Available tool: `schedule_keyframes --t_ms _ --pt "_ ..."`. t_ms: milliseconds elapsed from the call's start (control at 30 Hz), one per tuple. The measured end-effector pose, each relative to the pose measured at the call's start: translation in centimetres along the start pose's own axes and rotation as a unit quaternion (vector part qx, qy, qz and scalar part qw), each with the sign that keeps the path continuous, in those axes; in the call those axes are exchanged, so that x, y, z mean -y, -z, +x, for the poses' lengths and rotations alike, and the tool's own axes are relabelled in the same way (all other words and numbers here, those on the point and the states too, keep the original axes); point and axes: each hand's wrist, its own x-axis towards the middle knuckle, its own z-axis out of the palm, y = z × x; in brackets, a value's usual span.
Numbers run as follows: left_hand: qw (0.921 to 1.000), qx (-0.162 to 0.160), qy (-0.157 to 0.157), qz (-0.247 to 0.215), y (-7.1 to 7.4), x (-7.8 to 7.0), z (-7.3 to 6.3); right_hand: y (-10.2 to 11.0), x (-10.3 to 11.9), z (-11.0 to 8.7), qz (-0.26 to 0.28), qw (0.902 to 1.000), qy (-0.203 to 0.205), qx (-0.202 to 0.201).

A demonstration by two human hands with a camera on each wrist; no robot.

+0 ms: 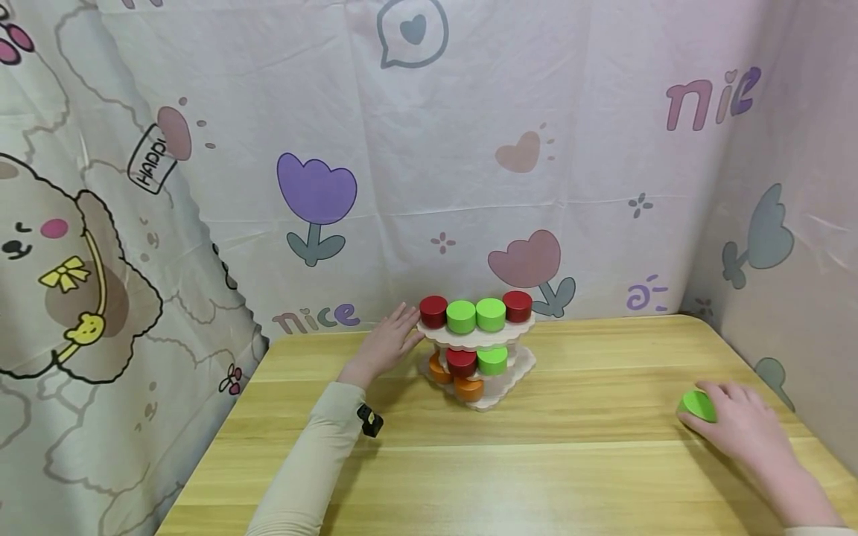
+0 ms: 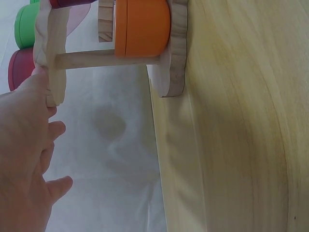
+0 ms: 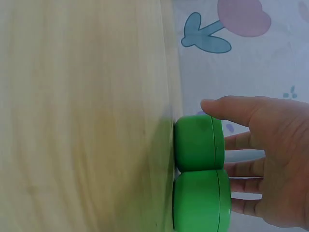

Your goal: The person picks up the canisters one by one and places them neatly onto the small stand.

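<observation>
A tiered wooden stand with wavy-edged shelves stands near the table's back edge. Red and green cylinder blocks line its top shelf. Below sit a red block, a green one and orange ones. My left hand touches the left end of the top shelf, fingers mostly extended. At the far right, my right hand has thumb and fingers around a green cylinder block on the table. A second green block stands against it, hidden by the hand in the head view.
The light wooden table runs from front to back. A printed cloth hangs behind it and along both sides, close to the right hand. Bare tabletop lies between the stand and the right hand.
</observation>
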Motion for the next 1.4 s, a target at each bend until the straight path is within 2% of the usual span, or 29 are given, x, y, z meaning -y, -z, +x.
schedule_keyframes --t_ms 300,567,933,1167,1400 --pt "1.0 -0.001 -0.001 -0.002 0.0 0.0 0.0 0.4 -0.8 0.3 -0.028 0.9987 -0.004 0.043" --pt "1.0 -0.003 -0.002 0.005 -0.1 0.1 0.0 0.3 -0.5 0.7 -0.039 0.9987 0.006 0.031" --pt "1.0 -0.003 -0.003 0.0 0.0 0.0 0.0 -0.1 1.7 1.0 -0.036 0.9988 0.034 0.005" --pt "1.0 -0.003 -0.003 -0.008 -0.1 0.1 0.1 -0.6 3.5 1.0 -0.036 0.9969 0.066 -0.023" --pt "0.9997 -0.006 -0.002 -0.022 0.2 -0.3 -0.1 -0.5 5.6 1.2 -0.029 0.9969 0.073 -0.005"
